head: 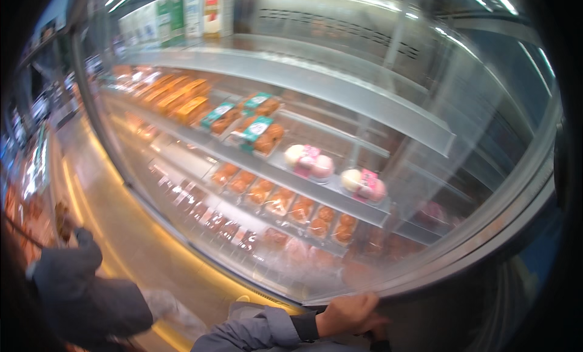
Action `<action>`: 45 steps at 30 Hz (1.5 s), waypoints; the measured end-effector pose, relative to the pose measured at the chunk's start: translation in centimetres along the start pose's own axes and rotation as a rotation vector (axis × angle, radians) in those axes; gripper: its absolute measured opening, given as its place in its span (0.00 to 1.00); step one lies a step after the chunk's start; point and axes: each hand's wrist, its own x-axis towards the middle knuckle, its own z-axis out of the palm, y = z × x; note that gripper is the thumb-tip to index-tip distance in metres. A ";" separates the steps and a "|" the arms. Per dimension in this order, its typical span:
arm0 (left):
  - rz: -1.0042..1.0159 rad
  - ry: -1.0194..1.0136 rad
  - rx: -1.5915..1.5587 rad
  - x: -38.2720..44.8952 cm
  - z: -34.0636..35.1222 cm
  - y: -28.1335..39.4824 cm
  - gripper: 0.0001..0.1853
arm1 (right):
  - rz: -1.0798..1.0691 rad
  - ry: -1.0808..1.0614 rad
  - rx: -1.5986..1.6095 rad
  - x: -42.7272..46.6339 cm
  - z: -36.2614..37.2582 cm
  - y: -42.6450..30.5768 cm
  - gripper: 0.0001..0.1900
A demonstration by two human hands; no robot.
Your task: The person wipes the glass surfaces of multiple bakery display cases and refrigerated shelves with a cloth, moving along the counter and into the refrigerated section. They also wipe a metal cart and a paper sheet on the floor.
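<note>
At the bottom of the head view, my left hand [347, 313] is bent at the wrist, its fingers curled, just below the lower corner of a glass-fronted display case [303, 302]. Behind it, partly hidden, my right hand [377, 324] shows only in part, in shadow. Whether either one holds something is hidden. Inside the case stand packs of round pink and white items [309, 161], clear trays of brown rounded food with green labels [262, 133] and orange boxes [182, 99]. A lower shelf carries a row of wrapped brown food packs [278, 201].
A person in a dark jacket [86, 297] is at the lower left, beside another counter with packed goods [34, 206]. A tiled aisle floor [136, 233] with yellow light strips runs between. Cartons [171, 22] stand on the case's top shelf. The case's metal frame [492, 233] curves along the right.
</note>
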 end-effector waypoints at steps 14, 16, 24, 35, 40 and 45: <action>-0.177 0.278 0.084 -3.9 0.1 1.4 0.16 | -0.238 -0.459 -0.150 6.1 5.2 0.4 0.15; -0.308 0.161 0.160 -6.8 -0.7 0.8 0.14 | -0.251 -0.546 -0.138 7.0 7.1 0.9 0.16; -0.880 -0.059 0.221 -19.7 -6.9 -0.9 0.13 | -0.754 -0.364 -0.325 4.1 14.3 -6.9 0.15; -1.107 0.819 -0.436 -26.2 -24.7 -2.2 0.18 | -0.435 -1.320 0.773 -11.6 21.8 -34.1 0.37; -1.085 0.939 -0.664 -28.9 -32.7 -1.8 0.20 | -0.392 -1.469 0.804 -15.9 29.0 -38.7 0.44; -1.029 0.894 -0.591 -30.5 -38.2 -2.4 0.24 | -0.583 -1.438 0.584 -18.3 34.9 -41.8 0.47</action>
